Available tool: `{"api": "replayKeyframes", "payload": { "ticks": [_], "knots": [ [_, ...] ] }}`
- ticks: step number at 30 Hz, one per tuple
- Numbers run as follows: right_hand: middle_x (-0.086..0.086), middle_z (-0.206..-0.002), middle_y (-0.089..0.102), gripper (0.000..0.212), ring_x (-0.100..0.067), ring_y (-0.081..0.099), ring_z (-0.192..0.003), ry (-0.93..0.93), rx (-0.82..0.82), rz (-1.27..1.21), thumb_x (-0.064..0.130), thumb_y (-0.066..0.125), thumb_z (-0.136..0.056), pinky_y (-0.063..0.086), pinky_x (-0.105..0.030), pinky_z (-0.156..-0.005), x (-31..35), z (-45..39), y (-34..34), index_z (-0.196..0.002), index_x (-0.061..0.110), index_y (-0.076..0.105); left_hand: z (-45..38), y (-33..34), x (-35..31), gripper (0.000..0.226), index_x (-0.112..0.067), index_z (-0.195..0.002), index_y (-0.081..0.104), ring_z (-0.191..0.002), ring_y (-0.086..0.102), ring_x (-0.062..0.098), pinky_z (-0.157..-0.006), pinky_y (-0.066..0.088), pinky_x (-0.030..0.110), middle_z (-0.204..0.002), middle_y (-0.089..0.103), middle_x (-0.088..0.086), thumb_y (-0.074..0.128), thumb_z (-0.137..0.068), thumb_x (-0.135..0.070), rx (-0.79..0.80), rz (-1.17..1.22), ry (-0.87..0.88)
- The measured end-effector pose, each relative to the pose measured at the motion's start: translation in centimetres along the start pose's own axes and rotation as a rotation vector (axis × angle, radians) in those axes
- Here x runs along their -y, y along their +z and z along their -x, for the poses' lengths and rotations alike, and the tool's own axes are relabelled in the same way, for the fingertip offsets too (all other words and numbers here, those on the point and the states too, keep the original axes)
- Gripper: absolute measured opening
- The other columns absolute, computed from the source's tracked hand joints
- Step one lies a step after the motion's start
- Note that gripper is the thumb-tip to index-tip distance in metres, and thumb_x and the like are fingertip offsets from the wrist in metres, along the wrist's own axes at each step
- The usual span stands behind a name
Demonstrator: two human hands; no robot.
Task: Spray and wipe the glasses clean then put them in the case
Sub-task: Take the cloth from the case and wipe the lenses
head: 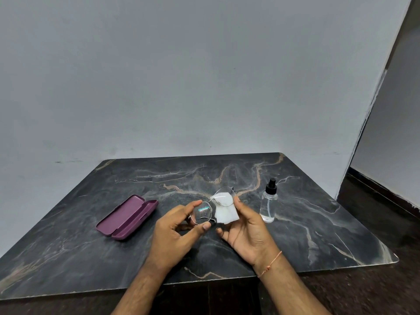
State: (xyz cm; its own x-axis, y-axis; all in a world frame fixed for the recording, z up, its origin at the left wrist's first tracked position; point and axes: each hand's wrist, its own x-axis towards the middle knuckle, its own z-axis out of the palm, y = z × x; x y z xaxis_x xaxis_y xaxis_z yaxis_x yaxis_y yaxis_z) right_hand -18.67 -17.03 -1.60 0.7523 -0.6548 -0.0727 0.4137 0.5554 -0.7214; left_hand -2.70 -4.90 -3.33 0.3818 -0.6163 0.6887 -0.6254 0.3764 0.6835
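table (pixel 227 171): dark veined marble | wall (pixel 181 76): plain grey

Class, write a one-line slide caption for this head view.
Left hand holds glasses; right hand wipes with white cloth.

Bare forearms, with 1 thin orange thread bracelet (pixel 270 263) on the right wrist.
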Motion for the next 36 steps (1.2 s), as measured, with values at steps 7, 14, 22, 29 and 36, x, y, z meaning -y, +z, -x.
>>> {"api": "replayKeyframes", "payload": {
  "ticks": [7, 14, 22, 29, 36],
  "knots": [
    [-0.016, -0.117, 0.074, 0.035, -0.025, 0.068, -0.09, -0.066, 0.03, -0.034, 0.032, 0.078, -0.091, 0.053, -0.033, -0.063, -0.2, -0.4, -0.6, -0.121, 0.013, 0.076, 0.0, 0.1, -0.1, 0.052, -0.032, -0.133, 0.076, -0.077, 0.065, 0.011, -0.077, 0.056, 0.022, -0.084, 0.065, -0.005, 0.086, -0.083, -0.043, 0.017, 0.008, 0.001],
    [-0.013, -0.118, 0.074, 0.041, -0.023, 0.066, -0.094, -0.014, 0.049, 0.01, 0.045, 0.08, -0.091, 0.051, -0.032, -0.066, -0.2, -0.3, -0.5, -0.118, 0.015, 0.081, 0.0, -0.1, 0.0, 0.053, -0.03, -0.133, 0.076, -0.077, 0.064, 0.01, -0.077, 0.054, 0.018, -0.084, 0.064, -0.006, 0.085, -0.084, -0.046, 0.001, 0.001, 0.006],
    [-0.019, -0.123, 0.073, 0.053, -0.027, 0.07, -0.091, -0.091, 0.036, -0.059, 0.03, 0.088, -0.085, 0.055, -0.033, -0.063, -0.2, -0.7, -1.1, -0.132, 0.012, 0.072, 0.1, 0.1, 0.1, 0.053, -0.037, -0.133, 0.075, -0.078, 0.066, 0.012, -0.079, 0.056, 0.02, -0.085, 0.065, -0.006, 0.089, -0.083, -0.037, 0.025, 0.003, 0.004],
    [-0.012, -0.116, 0.075, 0.037, -0.023, 0.073, -0.093, -0.004, 0.101, -0.043, 0.039, 0.07, -0.099, 0.053, -0.036, -0.071, 0.0, 0.0, -0.5, -0.126, 0.014, 0.076, 0.0, 0.0, 0.1, 0.055, -0.029, -0.135, 0.075, -0.077, 0.066, 0.012, -0.078, 0.054, 0.019, -0.084, 0.065, -0.006, 0.09, -0.083, -0.032, 0.026, -0.024, 0.025],
    [-0.012, -0.108, 0.075, 0.056, -0.02, 0.066, -0.085, -0.07, -0.057, -0.022, 0.036, 0.096, -0.071, 0.053, -0.029, -0.059, -0.3, -1.1, -1.0, -0.117, 0.011, 0.076, 0.0, 0.0, 0.2, 0.054, -0.031, -0.134, 0.075, -0.078, 0.066, 0.013, -0.08, 0.053, 0.017, -0.084, 0.065, -0.006, 0.09, -0.083, -0.033, 0.018, -0.028, 0.035]
  ]
}}
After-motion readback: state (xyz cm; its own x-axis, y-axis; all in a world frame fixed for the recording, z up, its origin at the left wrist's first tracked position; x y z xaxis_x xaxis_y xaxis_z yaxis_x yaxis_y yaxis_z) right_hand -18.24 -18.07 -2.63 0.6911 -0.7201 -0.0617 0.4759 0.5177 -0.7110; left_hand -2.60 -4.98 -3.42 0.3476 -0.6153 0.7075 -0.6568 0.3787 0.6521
